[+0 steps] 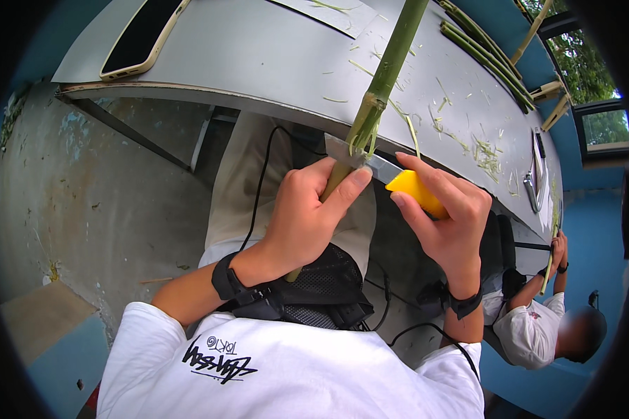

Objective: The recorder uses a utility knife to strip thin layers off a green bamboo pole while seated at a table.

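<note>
A long green bamboo stalk (390, 66) slants from over the table edge down toward my lap. My left hand (302, 209) is closed around its paler lower part, the thumb stretched along the stalk close to the blade. In my right hand (449, 220) is a knife (418, 192) with a yellow handle, pinched between thumb and fingers. Its wide metal blade lies across the stalk, just below a joint. Frayed green slivers stick out from the stalk where the blade meets it.
A grey table (237, 49) carries green shavings (487, 155), a phone (141, 38), several thin green stalks (483, 59) and a metal tool (534, 183). Black cables (262, 185) hang near my legs. At right, another person (534, 325) holds a thin stalk.
</note>
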Available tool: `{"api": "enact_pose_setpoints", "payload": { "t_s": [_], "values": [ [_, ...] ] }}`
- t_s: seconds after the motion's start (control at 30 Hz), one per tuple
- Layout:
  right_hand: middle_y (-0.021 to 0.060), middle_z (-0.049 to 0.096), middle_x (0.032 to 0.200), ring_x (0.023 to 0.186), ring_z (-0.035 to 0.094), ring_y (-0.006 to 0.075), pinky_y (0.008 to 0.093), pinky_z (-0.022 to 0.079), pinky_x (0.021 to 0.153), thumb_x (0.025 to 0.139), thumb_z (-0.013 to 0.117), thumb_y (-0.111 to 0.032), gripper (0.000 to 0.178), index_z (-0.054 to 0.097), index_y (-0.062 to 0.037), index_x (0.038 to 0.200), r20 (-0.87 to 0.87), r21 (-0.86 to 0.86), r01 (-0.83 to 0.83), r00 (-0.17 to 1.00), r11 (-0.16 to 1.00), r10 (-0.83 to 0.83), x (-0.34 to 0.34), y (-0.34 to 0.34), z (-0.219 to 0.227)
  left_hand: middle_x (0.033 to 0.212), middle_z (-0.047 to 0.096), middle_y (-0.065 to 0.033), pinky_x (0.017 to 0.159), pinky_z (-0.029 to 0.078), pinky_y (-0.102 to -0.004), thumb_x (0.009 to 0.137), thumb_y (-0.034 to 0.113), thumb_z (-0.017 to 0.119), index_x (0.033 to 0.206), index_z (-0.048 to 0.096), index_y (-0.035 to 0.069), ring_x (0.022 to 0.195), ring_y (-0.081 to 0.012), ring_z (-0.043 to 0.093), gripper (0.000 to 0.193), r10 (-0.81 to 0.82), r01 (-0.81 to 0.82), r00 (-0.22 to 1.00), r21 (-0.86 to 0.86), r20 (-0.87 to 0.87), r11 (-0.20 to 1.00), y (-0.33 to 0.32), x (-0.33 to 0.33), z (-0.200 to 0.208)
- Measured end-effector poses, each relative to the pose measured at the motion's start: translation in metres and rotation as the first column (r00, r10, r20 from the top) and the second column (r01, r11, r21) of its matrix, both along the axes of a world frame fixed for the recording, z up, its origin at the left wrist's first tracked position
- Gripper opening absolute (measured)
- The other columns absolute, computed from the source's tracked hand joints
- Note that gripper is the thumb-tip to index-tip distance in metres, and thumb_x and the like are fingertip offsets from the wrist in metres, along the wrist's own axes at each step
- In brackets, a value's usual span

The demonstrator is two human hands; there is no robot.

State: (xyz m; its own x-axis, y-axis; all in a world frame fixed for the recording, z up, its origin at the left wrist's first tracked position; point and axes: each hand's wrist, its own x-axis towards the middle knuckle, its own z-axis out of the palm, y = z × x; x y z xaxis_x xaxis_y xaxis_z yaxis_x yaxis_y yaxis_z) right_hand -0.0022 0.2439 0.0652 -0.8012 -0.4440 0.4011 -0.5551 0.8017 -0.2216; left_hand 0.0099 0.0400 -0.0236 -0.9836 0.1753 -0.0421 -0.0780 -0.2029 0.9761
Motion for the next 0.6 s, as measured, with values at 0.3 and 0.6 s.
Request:
{"api": "enact_pose_setpoints", "payload": {
  "t_s": [0.3,0.6],
  "values": [
    [0.0046,0.077,0.082,0.061,0.068,0.0190,0.0275,0.051,0.058,0.080,0.086,-0.025,0.039,0.079,-0.0137,0.116,0.099,-0.079,0.010,0.995,0.997,-0.003,0.000,0.003,0.005,0.069,0.056,0.0025,0.052,0.041,-0.0245,0.105,0.034,0.066,0.102,0.065,0.004,0.055,-0.0058,0.051,0.030,-0.095,0.094,0.995,0.127,0.009,0.987,-0.003,-0.005,0.003],
    [0.0041,0.068,0.071,0.054,0.060,0.0193,0.0296,0.047,0.054,0.078,0.086,-0.025,0.036,0.079,-0.0121,0.112,0.141,-0.098,-0.059,0.987,0.993,0.073,0.007,0.008,0.001,0.093,0.059,-0.0076,0.060,0.048,-0.0266,0.104,0.014,0.050,0.149,0.039,0.002,0.065,-0.0145,0.058,0.048,-0.282,0.273,0.958,0.483,-0.055,0.832,-0.006,0.005,-0.001]
  ]
}}
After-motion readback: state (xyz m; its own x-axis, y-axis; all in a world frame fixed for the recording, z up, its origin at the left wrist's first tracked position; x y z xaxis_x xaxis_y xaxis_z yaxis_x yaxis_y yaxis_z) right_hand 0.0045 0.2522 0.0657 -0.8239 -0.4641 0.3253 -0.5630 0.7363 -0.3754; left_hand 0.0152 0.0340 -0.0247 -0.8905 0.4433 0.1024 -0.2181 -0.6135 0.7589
